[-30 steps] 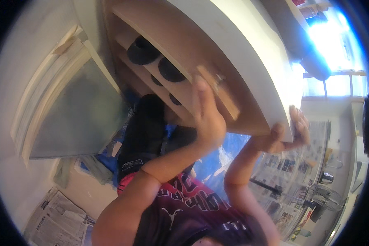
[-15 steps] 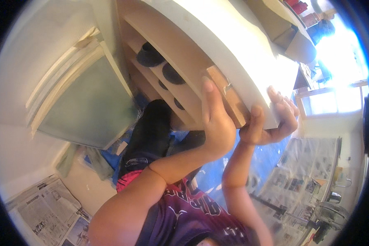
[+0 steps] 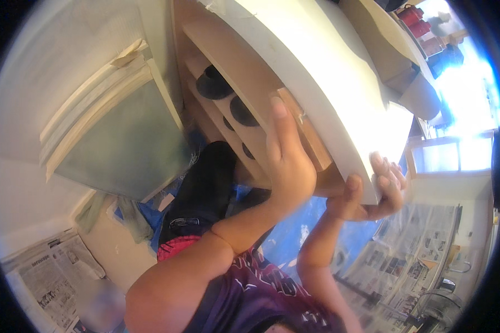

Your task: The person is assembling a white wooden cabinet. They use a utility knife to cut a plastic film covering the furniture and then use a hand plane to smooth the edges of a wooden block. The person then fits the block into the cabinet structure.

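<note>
The right hand (image 3: pixel 384 201) clasps the near corner of the flat white counter (image 3: pixel 339 83); the left hand (image 3: pixel 291 172), its grip unclear to me, meets the brown wooden strip (image 3: pixel 308 136) beneath. Blue floor sheeting (image 3: pixel 300 222) shows below.

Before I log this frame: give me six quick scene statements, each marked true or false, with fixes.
1. The right hand grips the lower corner of the white panel. True.
2. The left hand grips that same corner. False: it is raised beside the wooden strip.
3. Dark round objects show among the shelves. True.
4. The floor sheet below the panel is red. False: it is blue.
5. Newspaper lies at the picture's lower left. True.
6. The fan is at upper left. False: it is at lower right.
</note>
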